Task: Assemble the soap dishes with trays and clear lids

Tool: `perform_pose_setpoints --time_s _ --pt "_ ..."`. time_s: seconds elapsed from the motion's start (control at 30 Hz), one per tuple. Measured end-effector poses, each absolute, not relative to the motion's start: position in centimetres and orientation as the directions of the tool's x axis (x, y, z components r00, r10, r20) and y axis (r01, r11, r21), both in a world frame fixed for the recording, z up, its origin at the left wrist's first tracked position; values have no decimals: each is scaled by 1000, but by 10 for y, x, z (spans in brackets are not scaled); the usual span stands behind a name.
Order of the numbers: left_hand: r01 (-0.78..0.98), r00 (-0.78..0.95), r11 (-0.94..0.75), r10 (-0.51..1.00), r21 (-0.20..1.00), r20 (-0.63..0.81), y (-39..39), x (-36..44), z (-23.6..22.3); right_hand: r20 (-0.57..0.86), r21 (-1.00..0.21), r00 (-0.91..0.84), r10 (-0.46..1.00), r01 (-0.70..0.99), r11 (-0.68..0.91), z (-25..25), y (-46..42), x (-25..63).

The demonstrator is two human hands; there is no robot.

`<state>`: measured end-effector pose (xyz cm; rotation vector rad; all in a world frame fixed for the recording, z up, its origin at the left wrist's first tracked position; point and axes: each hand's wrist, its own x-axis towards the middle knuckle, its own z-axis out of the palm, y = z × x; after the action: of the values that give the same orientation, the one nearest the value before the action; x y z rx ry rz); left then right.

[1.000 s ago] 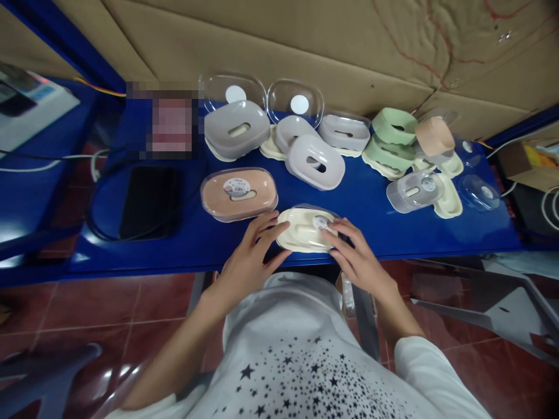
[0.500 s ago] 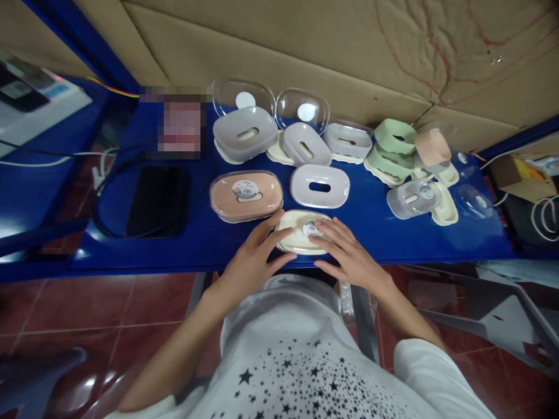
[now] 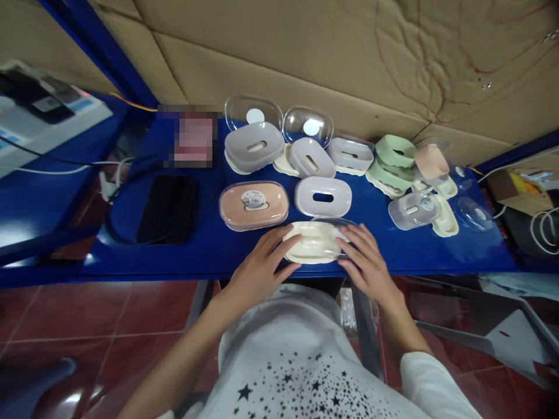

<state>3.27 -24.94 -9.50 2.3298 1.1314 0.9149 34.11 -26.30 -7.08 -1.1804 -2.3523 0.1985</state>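
Note:
At the table's front edge lies a cream scalloped tray, flat on the blue top. My left hand grips its left end, with fingers over the rim and thumb along the near side. A clear plastic lid sits shifted to the right, overlapping the tray's right end. My right hand holds that lid by its right side, fingers closed over it. Just behind are a pale lilac slotted box part and a peach box under a clear lid with a round label.
Several grey slotted boxes and upright clear lids line the back. Green box parts, a peach ring and another clear lid stand right. A black pad and cables lie left. Brown cardboard backs the table.
The clear lid has moved right off the cream tray along with my right hand, baring the tray's surface. My left hand stays on the tray's left end. The view has shifted slightly.

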Motion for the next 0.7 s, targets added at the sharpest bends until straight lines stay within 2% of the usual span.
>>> perform_pose_setpoints --time_s 0.1,0.2,0.4,0.5,0.63,0.7 --pt "547 475 -631 775 550 417 -250 33 -96 350 -362 -315 882 823 437 -75 -273 374" --pt "564 481 -640 768 521 423 -251 34 -96 335 -308 -230 914 890 337 -75 -272 398" --pt "563 465 -640 769 523 439 -252 34 -92 392 -266 -273 879 881 392 -26 -198 355" --pt "565 456 -635 772 527 442 -252 35 -91 310 -233 -302 902 895 380 0 -129 297" --pt "564 457 -630 777 534 433 -251 34 -92 -39 -96 -203 978 975 199 11 -54 232" --pt "562 459 -630 776 536 432 -250 34 -93 -121 -68 -171 978 984 164 11 -39 217"
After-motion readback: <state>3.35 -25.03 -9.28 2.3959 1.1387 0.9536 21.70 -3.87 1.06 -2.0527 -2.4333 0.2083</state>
